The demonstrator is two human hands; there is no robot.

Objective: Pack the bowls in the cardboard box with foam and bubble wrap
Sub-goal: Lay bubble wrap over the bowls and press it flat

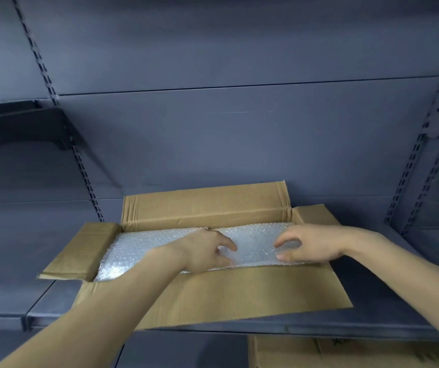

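The cardboard box (213, 288) is sitting open on the shelf (53, 309), its near flap overhanging the front edge. The left hand (202, 251) and right hand (311, 248), fingers loosely curled, are pressing the bubble wrap (144, 251) filling it; bowls unseen. Pushing hard risks tipping the box forward; open shelf lies leftward

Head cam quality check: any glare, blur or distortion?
Head view: dim, even light; wide-angle bending of the shelf uprights at the edges; mild sheen on the bubble wrap; both hands, left and right, slightly soft.
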